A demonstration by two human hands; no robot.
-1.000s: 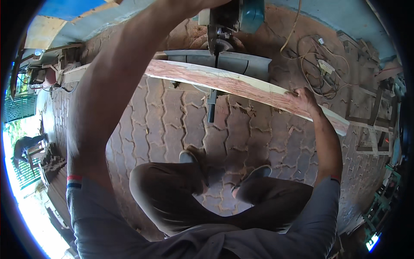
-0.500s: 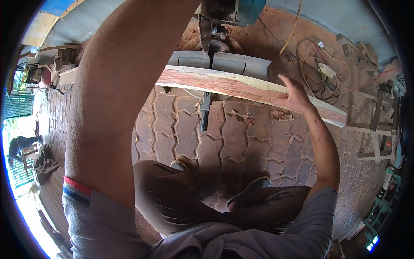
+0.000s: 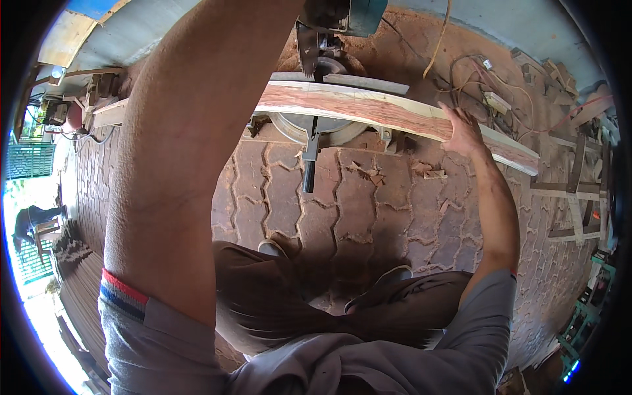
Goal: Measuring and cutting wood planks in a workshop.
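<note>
A long wooden plank, pale with reddish streaks, lies across the round base of a miter saw. Its far side meets the grey metal fence. My right hand grips the plank toward its right end, fingers over the far edge and thumb on the near side. The toothed blade stands raised above and beyond the plank. My left arm reaches up past the top edge beside the saw head; its hand is out of view. This arm hides the plank's left end.
The saw's black-tipped handle sticks out toward me over the paving blocks. Cords and a white power strip lie at the far right. Wooden frames stand at right. Wood scraps lie near the base. A person is far left.
The plank has moved away from me against the fence and slightly right, uncovering more of the saw base. My right hand has travelled with it. The left arm stays raised.
</note>
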